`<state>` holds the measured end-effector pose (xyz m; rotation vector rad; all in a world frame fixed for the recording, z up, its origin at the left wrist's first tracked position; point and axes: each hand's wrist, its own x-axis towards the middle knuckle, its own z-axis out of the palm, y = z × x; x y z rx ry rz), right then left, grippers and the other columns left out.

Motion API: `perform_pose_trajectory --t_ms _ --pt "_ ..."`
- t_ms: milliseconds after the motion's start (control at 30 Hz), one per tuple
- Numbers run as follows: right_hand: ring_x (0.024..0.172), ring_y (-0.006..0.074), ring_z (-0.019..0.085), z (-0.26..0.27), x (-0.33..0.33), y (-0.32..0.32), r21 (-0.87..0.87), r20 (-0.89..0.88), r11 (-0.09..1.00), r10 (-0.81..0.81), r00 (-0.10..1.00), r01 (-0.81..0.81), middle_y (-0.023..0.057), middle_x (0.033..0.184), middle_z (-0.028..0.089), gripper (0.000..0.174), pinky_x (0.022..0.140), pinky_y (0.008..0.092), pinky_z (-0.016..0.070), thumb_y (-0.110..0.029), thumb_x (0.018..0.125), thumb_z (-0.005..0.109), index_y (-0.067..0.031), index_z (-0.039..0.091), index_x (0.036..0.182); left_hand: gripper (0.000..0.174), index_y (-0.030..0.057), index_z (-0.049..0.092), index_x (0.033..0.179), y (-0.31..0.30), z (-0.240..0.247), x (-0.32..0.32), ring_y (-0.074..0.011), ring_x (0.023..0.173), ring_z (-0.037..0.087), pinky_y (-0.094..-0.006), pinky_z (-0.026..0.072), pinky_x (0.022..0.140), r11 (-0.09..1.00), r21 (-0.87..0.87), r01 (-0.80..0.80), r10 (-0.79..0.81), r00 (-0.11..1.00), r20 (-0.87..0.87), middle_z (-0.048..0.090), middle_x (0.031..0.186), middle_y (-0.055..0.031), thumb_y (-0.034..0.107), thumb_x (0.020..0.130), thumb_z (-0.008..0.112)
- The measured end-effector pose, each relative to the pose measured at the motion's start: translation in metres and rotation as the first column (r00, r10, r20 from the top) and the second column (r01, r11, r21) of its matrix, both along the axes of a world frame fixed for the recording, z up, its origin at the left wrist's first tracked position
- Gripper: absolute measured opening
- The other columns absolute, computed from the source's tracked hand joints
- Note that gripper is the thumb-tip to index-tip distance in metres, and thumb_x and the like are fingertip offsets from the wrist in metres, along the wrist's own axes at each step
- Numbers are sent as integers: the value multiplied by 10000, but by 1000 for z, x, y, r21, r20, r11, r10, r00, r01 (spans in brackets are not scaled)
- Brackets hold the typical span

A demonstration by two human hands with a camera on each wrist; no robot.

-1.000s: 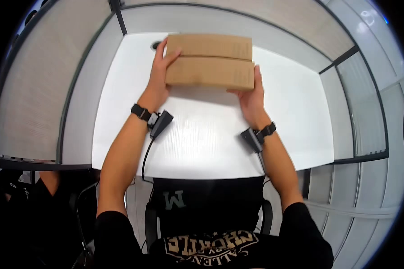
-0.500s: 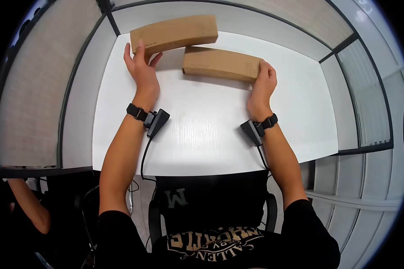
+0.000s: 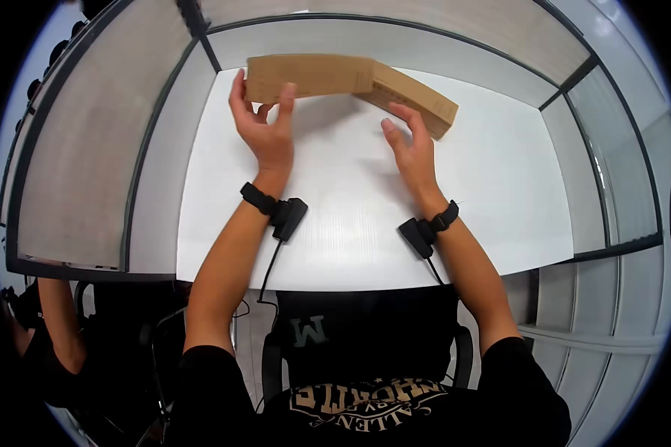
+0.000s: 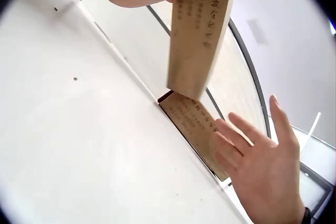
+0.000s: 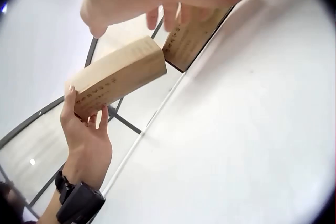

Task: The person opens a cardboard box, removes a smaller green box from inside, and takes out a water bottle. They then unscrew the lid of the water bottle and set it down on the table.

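Note:
My left hand [image 3: 267, 141] grips the left end of a long brown cardboard box [image 3: 306, 76], which is raised off the table. In the right wrist view the left thumb lies on one face of this box [image 5: 123, 74] and the other fingers are beneath it. A second, similar cardboard box [image 3: 416, 98] lies slanted on the table to the right, its far end overlapped by the raised one. Just in front of it, my right hand [image 3: 416, 158] holds nothing, fingers spread and relaxed. Rows of printed characters show on both boxes in the left wrist view.
The white table [image 3: 350, 223] is enclosed by low partitions [image 3: 440, 52] with dark frames at the back and sides. A black chair [image 3: 365, 328] stands at the front edge. Cables run from the wrist cameras [image 3: 289, 217]. Another person's arm [image 3: 61, 320] shows at the lower left.
The two boxes, held together between both hands earlier, have come apart. The right box has turned to a slant on the table and the right hand has let go. The left hand still holds its box.

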<state>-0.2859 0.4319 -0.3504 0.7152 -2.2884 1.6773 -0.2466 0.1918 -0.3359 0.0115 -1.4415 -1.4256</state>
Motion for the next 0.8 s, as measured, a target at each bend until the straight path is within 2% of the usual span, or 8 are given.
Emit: perform_pose_trajectory --t_ms 67,167,233,433,533,633,733,800 --pt "1303 257 597 -8 -5 -2 -42 54 999 25 998 -23 179 1439 605 578 1089 389 465 -381 1000 713 -23 560 1427 805 -5 466 1473 5 4 5 -245 1280 544 -393 490 1058 983 -165 -85 77 995 -58 505 1382 -134 185 827 906" --pt "1279 250 612 -6 -4 -3 -129 119 975 196 973 -181 179 1487 566 662 1058 378 498 -339 987 736 -38 475 1515 805 2 493 1437 7 10 13 -284 1242 550 -405 485 1037 821 -515 -246 219 969 -114 524 1359 -137 155 779 930" --pt "1257 248 624 -2 6 -7 -216 179 937 313 933 -274 182 1502 548 715 1041 376 515 -311 983 745 -51 415 1562 812 43 556 1393 11 11 12 -313 1215 555 -420 493 1004 780 -597 -187 138 982 -128 565 1321 -127 134 697 964" --pt "1176 230 656 1 12 -8 -341 270 884 417 868 -319 191 1488 535 767 933 342 573 -298 987 753 -68 347 1595 808 143 668 1335 20 10 10 -304 1265 532 -422 483 1058 730 -665 158 -84 986 141 566 1343 -93 138 592 988" --pt "1182 228 649 5 14 -9 -367 298 891 386 873 -268 153 1405 578 756 892 342 590 -429 1013 695 -42 371 1574 756 234 711 1322 25 9 12 -306 1273 504 -435 499 1026 705 -640 306 -154 947 283 578 1348 -56 243 621 994" --pt "1182 221 647 5 15 -10 -385 353 897 361 863 -218 148 1364 594 742 879 339 593 -491 1025 645 -34 400 1556 755 245 710 1330 25 11 17 -313 1290 491 -438 494 1029 652 -690 314 -148 945 291 574 1353 -52 297 636 1001" --pt "1137 215 664 2 10 -7 -370 400 907 350 847 -201 148 1338 607 692 854 329 594 -464 1030 620 -26 429 1530 690 177 702 1321 18 -1 11 -269 1293 520 -413 497 1031 640 -674 368 -214 928 304 552 1408 -70 325 702 969" --pt "1086 218 685 1 9 -7 -368 416 910 346 841 -193 147 1309 626 638 838 328 593 -425 1034 599 -25 448 1507 583 131 709 1261 14 -5 7 -225 1255 547 -389 513 993 819 -456 348 -222 925 308 576 1363 -62 324 761 938"
